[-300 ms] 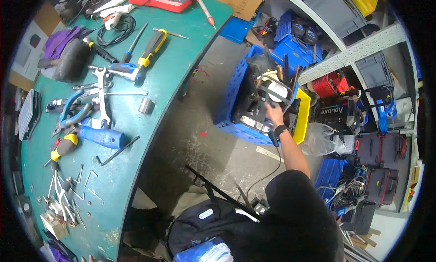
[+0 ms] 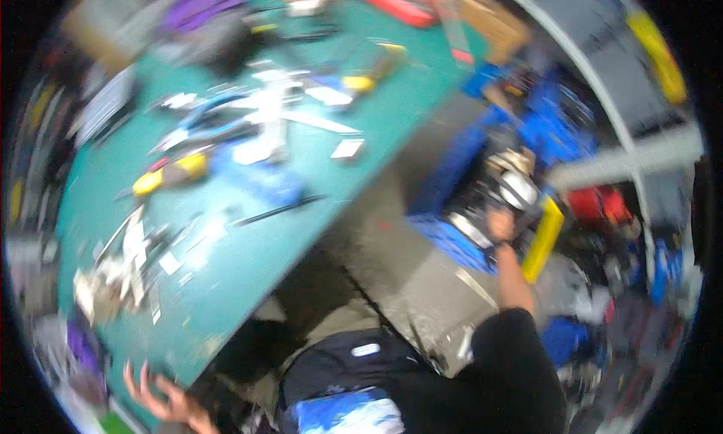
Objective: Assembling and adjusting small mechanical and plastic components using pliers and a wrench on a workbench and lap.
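Note:
My right arm stretches out to a blue crate [image 2: 437, 179] on the floor, and my right hand [image 2: 501, 225] is over the jumble inside it. Just beyond the fingers lies a round white thing [image 2: 520, 189], and a pale, long piece [image 2: 468, 229] lies beside the hand. Motion blur smears the fingers, so whether they grip anything does not show. At the lower left, by the near edge of the green table [image 2: 248, 283], my left hand [image 2: 162, 395] is raised with its fingers spread and nothing in it.
Wrenches [image 2: 275, 125], blue-handled pliers [image 2: 207, 121], yellow-and-black screwdrivers [image 2: 177, 174] and a black hex key [image 2: 282, 210] lie on the table. A yellow bin [image 2: 544, 242] stands right of the crate. Shelves with boxes [image 2: 602, 170] line the right.
The view has swung left and blurred, so the table and crate sit further right. My left hand has come up into view with fingers apart. My right hand stays at the crate.

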Demonstrator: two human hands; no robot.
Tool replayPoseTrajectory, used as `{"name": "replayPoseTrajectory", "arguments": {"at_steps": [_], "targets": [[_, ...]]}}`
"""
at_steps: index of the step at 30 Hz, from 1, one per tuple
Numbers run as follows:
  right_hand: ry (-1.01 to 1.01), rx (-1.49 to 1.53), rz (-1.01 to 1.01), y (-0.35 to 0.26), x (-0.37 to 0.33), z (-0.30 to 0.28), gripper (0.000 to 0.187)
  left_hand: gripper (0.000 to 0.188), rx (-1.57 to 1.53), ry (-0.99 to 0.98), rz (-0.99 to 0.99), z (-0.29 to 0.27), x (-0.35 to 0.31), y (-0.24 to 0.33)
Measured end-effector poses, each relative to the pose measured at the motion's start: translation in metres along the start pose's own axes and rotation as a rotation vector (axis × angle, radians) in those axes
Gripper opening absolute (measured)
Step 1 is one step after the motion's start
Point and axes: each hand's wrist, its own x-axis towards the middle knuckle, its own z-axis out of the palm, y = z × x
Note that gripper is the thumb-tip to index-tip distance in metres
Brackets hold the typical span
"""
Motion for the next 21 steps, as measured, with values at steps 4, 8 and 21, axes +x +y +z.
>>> {"name": "replayPoseTrajectory", "arguments": {"at_steps": [4,8,21], "targets": [[0.009,1.063,-0.108,-0.053,-0.062,-0.011,0.026,0.026,0.045,0.030,0.029,-0.018,0.033,0.043],[0.222,0.913,-0.039,0.035,-0.013,0.021,0.025,0.030,-0.207,0.106,-0.115,-0.011,0.013,0.006],[0.171,1.070,-0.188,-0.213,-0.122,-0.184,0.033,0.050,-0.022,-0.008,-0.368,-0.093,0.052,-0.078]]}}
